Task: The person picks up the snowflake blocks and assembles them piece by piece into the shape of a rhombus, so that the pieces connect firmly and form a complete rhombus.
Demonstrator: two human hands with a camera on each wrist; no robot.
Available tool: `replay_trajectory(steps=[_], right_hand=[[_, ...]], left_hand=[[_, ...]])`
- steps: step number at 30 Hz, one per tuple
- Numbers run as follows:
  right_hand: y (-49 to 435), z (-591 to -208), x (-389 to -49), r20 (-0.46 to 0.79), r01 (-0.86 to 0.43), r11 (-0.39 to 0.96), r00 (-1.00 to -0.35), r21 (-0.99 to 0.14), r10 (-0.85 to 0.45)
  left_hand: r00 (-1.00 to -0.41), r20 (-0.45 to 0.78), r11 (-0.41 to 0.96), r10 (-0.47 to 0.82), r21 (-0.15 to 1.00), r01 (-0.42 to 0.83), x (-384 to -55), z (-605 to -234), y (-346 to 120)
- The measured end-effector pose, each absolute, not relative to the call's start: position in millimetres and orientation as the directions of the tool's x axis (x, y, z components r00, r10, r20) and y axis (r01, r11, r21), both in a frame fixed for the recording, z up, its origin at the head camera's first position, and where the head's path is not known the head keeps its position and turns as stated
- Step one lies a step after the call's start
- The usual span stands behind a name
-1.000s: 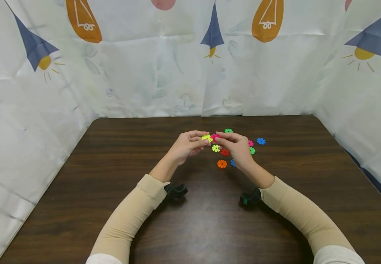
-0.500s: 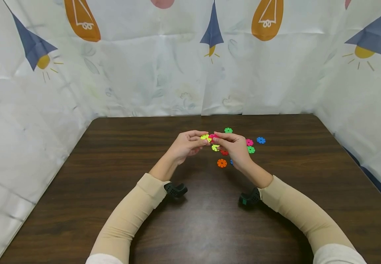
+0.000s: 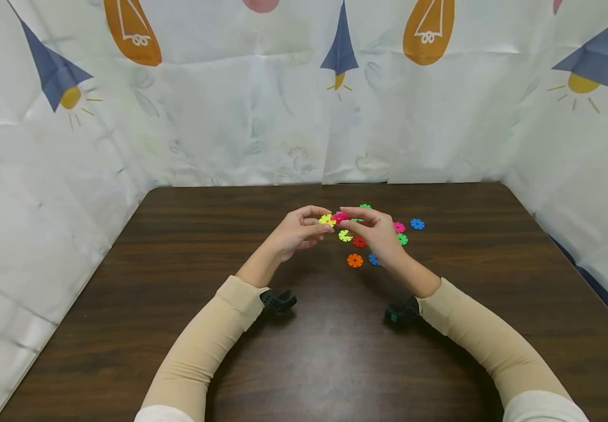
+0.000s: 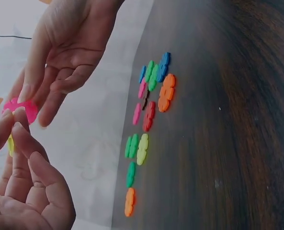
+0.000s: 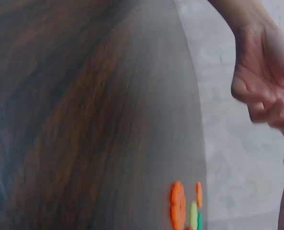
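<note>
Near the far edge of the table, both hands meet in the head view. My left hand (image 3: 294, 235) pinches a yellow notched interlocking disc (image 3: 327, 220) between thumb and fingers. A pink interlocking disc (image 3: 340, 217) overlaps it on the right, edge to edge. My right hand (image 3: 382, 235) holds the pink disc by its right side, with thumb and index fingertips right at its rim. In the left wrist view, the pink disc (image 4: 30, 112) stands above the yellow disc (image 4: 10, 145), which the left fingers mostly hide. The right wrist view catches the left hand (image 5: 266, 76) and only a right fingertip.
Loose discs lie on the brown table (image 3: 325, 363) below and right of the hands: yellow (image 3: 345, 235), red (image 3: 359, 242), orange (image 3: 355, 261), blue (image 3: 417, 224), pink (image 3: 399, 227) and green (image 3: 402, 239). A patterned white curtain (image 3: 262, 129) hangs behind the table.
The right hand's fingers have spread a little apart around the pink disc, showing a green disc between them. The left hand and yellow disc have shifted slightly left.
</note>
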State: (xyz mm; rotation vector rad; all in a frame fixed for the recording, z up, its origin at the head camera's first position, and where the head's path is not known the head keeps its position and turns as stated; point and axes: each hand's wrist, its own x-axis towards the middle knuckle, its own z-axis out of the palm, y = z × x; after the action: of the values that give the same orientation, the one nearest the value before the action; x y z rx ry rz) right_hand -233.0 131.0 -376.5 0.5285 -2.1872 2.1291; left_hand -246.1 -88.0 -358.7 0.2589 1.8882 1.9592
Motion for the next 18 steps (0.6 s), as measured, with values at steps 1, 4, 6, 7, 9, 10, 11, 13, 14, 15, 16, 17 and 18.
replay_trajectory(steps=[1,4,6,7,9,10,11,13,14,15,16,17,18], right_hand=[[133,-377,-234,0.256,-0.266,0.015,-0.940,-0.964,-0.225],[140,-378,-239,0.217,-0.247,0.083,-0.937,-0.965,-0.272],[146,-379,-243,0.178,-0.235,0.153,-0.933,-0.960,-0.314],[149,-379,-245,0.157,-0.230,0.192,-0.930,-0.954,-0.333],[154,-380,-249,0.116,-0.223,0.264,-0.922,-0.938,-0.370],[156,-380,-250,0.098,-0.225,0.297,-0.916,-0.928,-0.388],[158,-381,-251,0.079,-0.223,0.324,-0.911,-0.919,-0.405],[162,-383,-255,0.058,-0.237,0.376,-0.902,-0.896,-0.428],[163,-383,-256,0.050,-0.243,0.398,-0.898,-0.885,-0.437],[165,-384,-258,0.048,-0.259,0.425,-0.893,-0.867,-0.447],[166,-385,-260,0.044,-0.273,0.455,-0.891,-0.848,-0.452],[168,-386,-262,0.041,-0.287,0.486,-0.889,-0.826,-0.455],[169,-386,-264,0.037,-0.301,0.516,-0.887,-0.802,-0.460]], left_hand=[[-0.903,-0.149,0.000,0.404,0.987,-0.163,-246,-360,-89],[-0.911,-0.154,0.005,0.383,0.986,-0.165,-247,-361,-92],[-0.917,-0.153,0.010,0.368,0.987,-0.161,-248,-362,-94],[-0.919,-0.152,0.014,0.363,0.987,-0.158,-249,-362,-95],[-0.923,-0.155,0.020,0.352,0.987,-0.159,-249,-362,-96],[-0.924,-0.157,0.026,0.350,0.987,-0.158,-249,-362,-96],[-0.924,-0.158,0.031,0.349,0.987,-0.157,-249,-362,-97],[-0.924,-0.162,0.040,0.347,0.987,-0.159,-249,-362,-97],[-0.924,-0.165,0.043,0.345,0.986,-0.160,-249,-363,-97],[-0.925,-0.167,0.046,0.342,0.986,-0.161,-249,-363,-97],[-0.925,-0.166,0.049,0.342,0.986,-0.159,-250,-363,-97],[-0.925,-0.166,0.051,0.341,0.986,-0.158,-250,-364,-97],[-0.926,-0.165,0.053,0.341,0.986,-0.156,-250,-364,-98]])
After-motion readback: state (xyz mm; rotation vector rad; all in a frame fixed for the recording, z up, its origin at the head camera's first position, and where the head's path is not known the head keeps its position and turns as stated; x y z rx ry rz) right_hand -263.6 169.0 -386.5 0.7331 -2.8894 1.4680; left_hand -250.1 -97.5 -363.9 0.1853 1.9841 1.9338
